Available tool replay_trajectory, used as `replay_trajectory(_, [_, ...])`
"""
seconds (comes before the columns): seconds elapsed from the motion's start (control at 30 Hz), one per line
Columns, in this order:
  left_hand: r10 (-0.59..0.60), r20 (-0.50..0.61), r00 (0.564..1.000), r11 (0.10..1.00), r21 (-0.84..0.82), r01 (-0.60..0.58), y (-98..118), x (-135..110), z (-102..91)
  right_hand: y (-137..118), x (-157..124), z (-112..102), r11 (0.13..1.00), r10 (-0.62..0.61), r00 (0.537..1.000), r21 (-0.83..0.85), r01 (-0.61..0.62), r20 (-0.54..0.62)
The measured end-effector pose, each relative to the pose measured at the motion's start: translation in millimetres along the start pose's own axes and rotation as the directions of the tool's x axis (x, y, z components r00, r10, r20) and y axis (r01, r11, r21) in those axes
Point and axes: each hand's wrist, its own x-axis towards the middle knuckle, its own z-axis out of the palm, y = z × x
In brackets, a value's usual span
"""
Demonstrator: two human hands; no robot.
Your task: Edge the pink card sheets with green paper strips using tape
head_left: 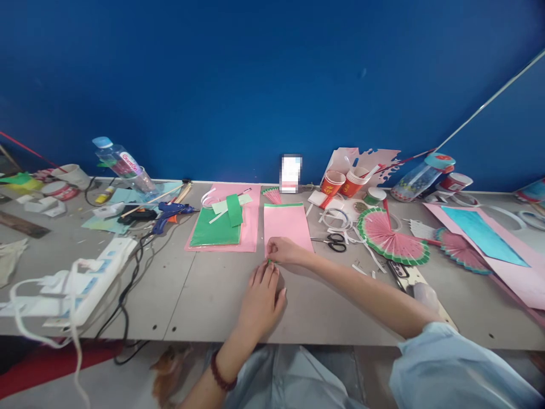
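Observation:
In the head view a pink paper sheet (286,224) with a green strip along its far edge lies flat on the grey table. My right hand (281,250) is pinched at the sheet's near left corner; its fingertips hide what lies between them. Just below it, my left hand (263,288) rests palm down with fingers stretched out. A small green bit (269,261) shows at the left fingertips. Behind the sheet lies a small folded pink-and-green paper fan (272,195). To the left, green paper (216,232) rests on larger pink paper (251,241).
Black-handled scissors (336,243) lie right of the sheet. Beyond are red paper cups (332,183), an open watermelon-patterned fan (394,241) and a phone (398,270). A blue glue gun (172,213) and a white power strip (100,275) with cables are on the left. A lit screen (290,173) stands against the blue wall.

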Motion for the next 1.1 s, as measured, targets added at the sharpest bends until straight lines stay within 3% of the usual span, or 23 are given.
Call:
replay_trajectory(0.5, [-0.022,0.032,0.999,1.0,0.009,0.021,-3,2,-3.4,1,-9,-6,0.99,-0.027,0.999,-0.139,0.02,-0.044])
replay_trajectory(0.8, [-0.11,-0.041,0.993,0.987,-0.125,0.104,-9,2,0.9,7,-25,-16,0.975,0.005,0.998,-0.221,-0.019,-0.065])
replay_trajectory(1.1, [-0.009,-0.073,0.997,0.999,-0.033,0.007,-7,1,2.1,14,-32,-24,0.987,-0.02,0.999,-0.159,0.014,-0.038])
